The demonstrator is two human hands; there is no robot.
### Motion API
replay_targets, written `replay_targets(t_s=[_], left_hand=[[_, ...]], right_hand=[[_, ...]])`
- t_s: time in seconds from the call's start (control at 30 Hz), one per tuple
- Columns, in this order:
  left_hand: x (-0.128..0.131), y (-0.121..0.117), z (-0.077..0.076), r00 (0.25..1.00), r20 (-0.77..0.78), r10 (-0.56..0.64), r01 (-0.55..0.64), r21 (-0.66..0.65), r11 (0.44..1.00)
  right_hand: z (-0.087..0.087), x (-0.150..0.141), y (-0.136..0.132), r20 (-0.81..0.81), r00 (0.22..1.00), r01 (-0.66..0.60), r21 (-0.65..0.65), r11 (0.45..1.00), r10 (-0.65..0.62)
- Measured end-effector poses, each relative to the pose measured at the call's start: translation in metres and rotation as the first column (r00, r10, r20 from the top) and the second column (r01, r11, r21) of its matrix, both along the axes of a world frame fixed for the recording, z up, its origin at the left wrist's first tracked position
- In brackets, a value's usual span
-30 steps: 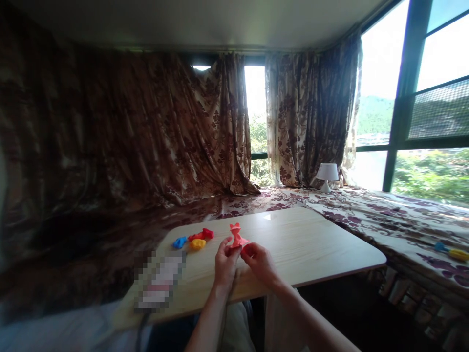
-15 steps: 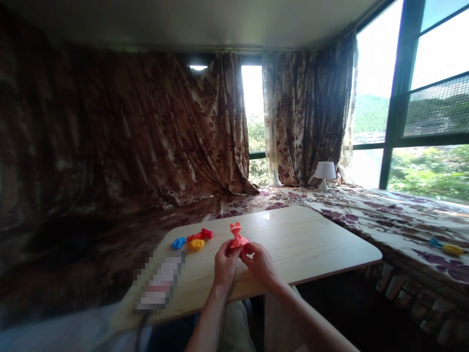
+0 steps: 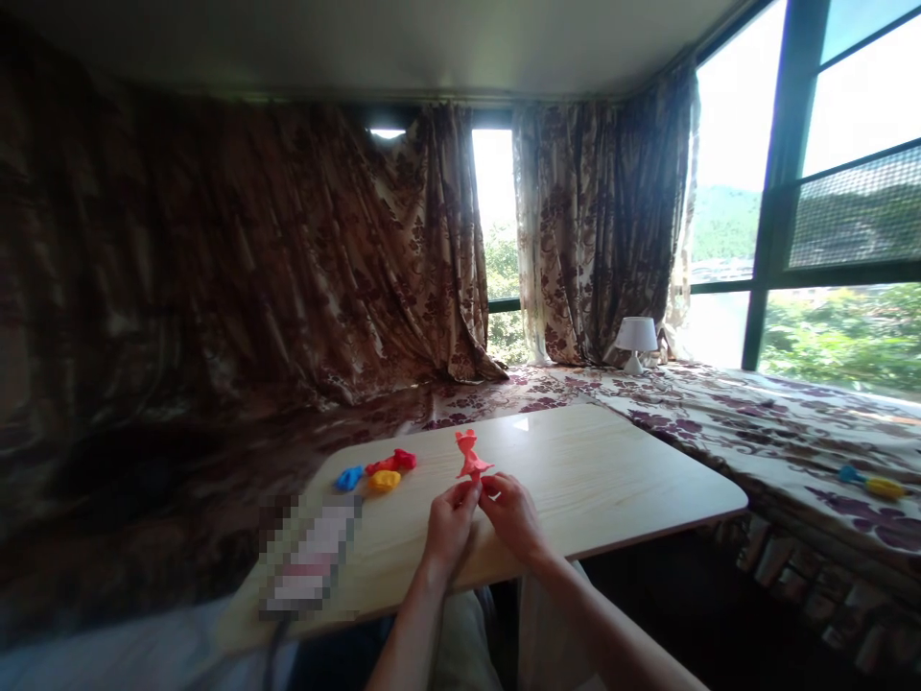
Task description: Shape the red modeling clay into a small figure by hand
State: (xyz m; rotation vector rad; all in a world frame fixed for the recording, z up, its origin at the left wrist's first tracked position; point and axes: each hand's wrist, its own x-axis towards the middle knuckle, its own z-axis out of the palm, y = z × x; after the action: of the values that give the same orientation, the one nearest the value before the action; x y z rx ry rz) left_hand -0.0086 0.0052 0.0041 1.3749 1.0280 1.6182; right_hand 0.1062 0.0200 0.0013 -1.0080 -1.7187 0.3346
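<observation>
Above the near-middle part of the pale, wood-grained worktop (image 3: 611,480), a person's two bare hands meet at a small coral-red figure (image 3: 471,459) with a two-eared head and a flared skirt. It stands upright over the fingertips. The left hand (image 3: 450,523) pinches its narrow base between thumb and fingers; the right hand (image 3: 512,516) has its fingers curled in at the same base, close beside the left. Both forearms reach in over the near edge.

From the right hand, a broad stretch of bare surface runs to the rounded right corner, and another strip lies between the figure and the far edge. Towards the far left corner, a crumpled blue piece (image 3: 349,478), a crumpled red piece (image 3: 392,463) and a crumpled yellow piece (image 3: 384,481) sit in a loose cluster, well apart from the hands. Nearer, along the left edge, lies a long object (image 3: 309,566), blurred into blocks. Beyond the far right side, a white-shaded lamp (image 3: 636,336) stands on the flower-patterned cover (image 3: 726,422).
</observation>
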Motion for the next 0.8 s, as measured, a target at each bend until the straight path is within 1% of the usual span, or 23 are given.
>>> replay_targets(t_s=[0.1, 0.17, 0.23, 0.3, 0.4, 0.47, 0.57, 0.63, 0.73, 0.8], left_hand=[[0.0014, -0.0031, 0.0025, 0.999, -0.035, 0.022, -0.021, 0.025, 0.999], [0.0007, -0.0038, 0.0025, 0.998, -0.037, 0.051, -0.05, 0.03, 0.998], [-0.0013, -0.003, 0.0008, 0.995, -0.041, 0.093, -0.092, 0.025, 0.995], [-0.0037, -0.0014, -0.0015, 0.987, -0.046, 0.153, -0.152, 0.016, 0.988], [-0.0048, -0.0001, -0.0028, 0.971, -0.092, 0.221, -0.222, 0.0, 0.975], [-0.0032, -0.0011, -0.0014, 0.97, -0.133, 0.202, -0.202, 0.008, 0.979], [0.0008, -0.0038, 0.0017, 0.98, -0.15, 0.128, -0.127, 0.018, 0.992], [0.0028, -0.0054, 0.0028, 0.985, -0.152, 0.084, -0.084, 0.009, 0.996], [0.0041, -0.0062, 0.0027, 0.988, -0.154, 0.032, -0.03, 0.015, 0.999], [0.0042, -0.006, 0.0022, 0.989, -0.149, 0.017, -0.014, 0.021, 1.0]], right_hand=[[0.0, -0.0008, -0.0009, 0.015, 1.0, 0.0, 0.008, 1.0, 0.0], [-0.0001, -0.0015, -0.0008, 0.029, 0.999, -0.013, 0.013, 1.0, 0.013], [-0.0003, -0.0013, 0.0001, 0.024, 0.999, -0.037, -0.01, 0.999, 0.038], [-0.0003, 0.0006, 0.0018, -0.045, 0.998, -0.056, -0.062, 0.997, 0.053], [0.0011, 0.0046, 0.0034, -0.24, 0.97, -0.053, -0.111, 0.992, 0.025], [0.0027, 0.006, 0.003, -0.326, 0.944, -0.091, -0.086, 0.992, 0.058], [0.0046, 0.0056, 0.0017, -0.363, 0.913, -0.212, -0.034, 0.977, 0.186], [0.005, 0.005, 0.0018, -0.402, 0.882, -0.285, -0.036, 0.958, 0.247], [0.005, 0.0058, 0.0034, -0.488, 0.828, -0.346, -0.061, 0.936, 0.274], [0.0047, 0.007, 0.0047, -0.521, 0.81, -0.354, -0.071, 0.933, 0.268]])
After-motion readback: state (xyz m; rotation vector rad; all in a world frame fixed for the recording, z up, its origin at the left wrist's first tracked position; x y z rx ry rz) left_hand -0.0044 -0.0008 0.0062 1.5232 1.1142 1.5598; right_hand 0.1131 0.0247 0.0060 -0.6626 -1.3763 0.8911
